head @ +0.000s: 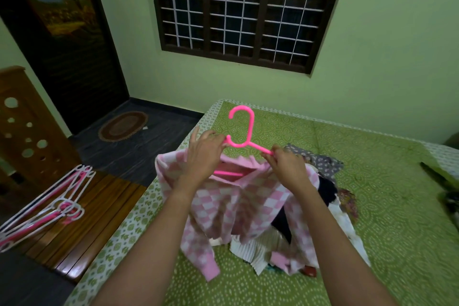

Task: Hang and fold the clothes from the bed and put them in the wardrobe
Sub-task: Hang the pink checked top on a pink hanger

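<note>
- Both hands held up a pink-and-white checked woolly sweater [238, 206] over the bed with the green patterned sheet [387, 218]. A bright pink plastic hanger [242, 131] sat inside its neck.
- The left hand [205, 154] had its grip curled on the hanger's left arm, close to the hook, with the sweater's shoulder under it.
- The right hand [288, 166] had its grip pinching the hanger's right arm, right where the sweater's other shoulder met it.
- The hanger's right tip was poking out of the wool, so that shoulder did not look fully on yet.
- To do this step well, I think each shoulder should be pulled over its end of the hanger. The neck should sit in the middle under the hook, or the sweater could slide off one side.
- The sleeves hung down loose and touched the bed, so a little lift would help them fall straight.
- Count: one sweater, one hanger in it, two hands.
- A mixed pile of other clothes [325, 181] lay on the bed just behind the sweater. There were several, too tangled to count.
- A bunch of pink and white spare hangers [49, 204] lay on a brown wooden slatted bench [99, 221] beside the bed. They overlapped too much to count.
</note>
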{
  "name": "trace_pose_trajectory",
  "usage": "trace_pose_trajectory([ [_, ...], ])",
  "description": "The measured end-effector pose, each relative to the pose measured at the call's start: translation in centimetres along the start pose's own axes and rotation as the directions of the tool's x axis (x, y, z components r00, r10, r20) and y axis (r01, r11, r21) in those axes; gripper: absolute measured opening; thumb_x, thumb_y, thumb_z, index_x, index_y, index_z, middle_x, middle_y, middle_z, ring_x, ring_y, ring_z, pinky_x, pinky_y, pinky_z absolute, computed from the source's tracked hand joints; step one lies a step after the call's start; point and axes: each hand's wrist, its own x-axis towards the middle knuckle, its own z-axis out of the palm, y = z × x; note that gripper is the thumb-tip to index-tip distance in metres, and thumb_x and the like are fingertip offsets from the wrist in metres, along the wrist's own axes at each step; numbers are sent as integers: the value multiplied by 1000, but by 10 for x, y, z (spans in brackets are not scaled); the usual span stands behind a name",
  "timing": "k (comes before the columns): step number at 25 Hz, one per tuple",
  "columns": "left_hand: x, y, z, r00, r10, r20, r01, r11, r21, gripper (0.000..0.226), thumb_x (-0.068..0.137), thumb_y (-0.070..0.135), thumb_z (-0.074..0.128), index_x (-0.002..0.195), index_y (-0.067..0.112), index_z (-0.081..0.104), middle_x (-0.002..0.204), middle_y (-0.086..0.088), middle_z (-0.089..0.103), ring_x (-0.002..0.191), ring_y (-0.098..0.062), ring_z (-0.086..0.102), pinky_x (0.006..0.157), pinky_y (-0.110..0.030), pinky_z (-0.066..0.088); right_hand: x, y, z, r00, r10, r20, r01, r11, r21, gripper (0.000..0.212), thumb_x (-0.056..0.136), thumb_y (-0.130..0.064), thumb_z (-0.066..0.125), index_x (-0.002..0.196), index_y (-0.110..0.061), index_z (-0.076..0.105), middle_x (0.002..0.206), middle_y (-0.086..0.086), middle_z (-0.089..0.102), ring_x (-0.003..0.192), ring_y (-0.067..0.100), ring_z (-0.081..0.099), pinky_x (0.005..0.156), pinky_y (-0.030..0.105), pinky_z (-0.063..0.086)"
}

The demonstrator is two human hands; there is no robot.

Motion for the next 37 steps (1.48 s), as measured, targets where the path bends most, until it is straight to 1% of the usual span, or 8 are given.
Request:
trace_pose_trajectory([
  [2, -2, 5, 3, 1000, -8, 0, 8, 999, -34, 29, 97, 29, 42, 113, 18, 63, 116, -1, 65, 125, -16, 46, 113, -34, 2, -4, 15, 2, 996, 73, 41, -71, 996, -52, 32, 97, -42, 41, 110, -15, 54, 111, 6, 56, 108, 26, 52, 98, 48, 32],
  [5, -9, 17, 8, 1000, -5, -3, 5, 995, -99, 27, 98, 26, 41, 113, 16, 62, 114, -1, 63, 116, -17, 49, 105, -30, 15, -8, 10, 4, 997, -72, -12, 73, 991, 112, 38, 92, -36, 54, 125, -16, 52, 123, 6, 50, 116, 24, 48, 106, 49, 29],
  [7, -12, 21, 7, 1000, -3, -2, 2, 993, -117, 32, 97, 31, 40, 112, 14, 62, 110, -3, 61, 110, -21, 50, 92, -30, 21, -13, -6, 7, 978, -182, -106, 203, 948, 246, 38, 93, -32, 55, 121, -7, 56, 119, 11, 57, 111, 29, 53, 100, 44, 37],
  [10, -22, 28, -3, 1000, 10, 23, -6, 989, -147, 48, 92, 45, 31, 112, 12, 61, 109, -4, 59, 108, -21, 49, 84, -28, 21, -24, -22, 7, 946, -136, -294, 242, 900, 363, 38, 90, -40, 55, 93, -4, 64, 88, 11, 65, 81, 30, 59, 75, 40, 46],
  [14, -53, 41, -14, 999, -39, -14, 36, 983, -178, 29, 97, 26, 43, 114, 10, 60, 113, -3, 59, 109, -20, 49, 83, -26, 22, -54, -35, -4, 860, -75, -504, 259, 917, 305, 43, 88, -47, 53, 68, -9, 60, 62, 4, 60, 55, 23, 54, 55, 31, 39],
  [24, -195, 96, -71, 992, 83, -92, -105, 959, -262, 55, 87, 45, 32, 106, 6, 66, 98, -9, 67, 94, -26, 59, 81, -33, 31, -222, -48, -33, 846, -14, -534, 236, 907, 350, 48, 90, -49, 45, 69, -8, 59, 64, 7, 63, 61, 27, 57, 56, 32, 38],
  [31, -331, 157, -101, 980, 152, -126, -184, 933, -309, 48, 87, 41, 38, 101, 6, 68, 90, -12, 67, 85, -31, 60, 71, -30, 27, -389, -43, -55, 831, 63, -552, 155, 928, 339, 46, 89, -45, 52, 63, -7, 54, 57, 8, 56, 54, 27, 52, 53, 31, 33],
  [37, -410, 223, -116, 975, 213, -66, -221, 883, -415, 52, 85, 43, 36, 101, 4, 67, 92, -12, 67, 90, -31, 61, 76, -31, 29, -498, -17, -84, 802, 102, -589, 81, 958, 276, 47, 87, -47, 47, 58, -11, 50, 54, 5, 54, 53, 28, 53, 53, 32, 35],
])
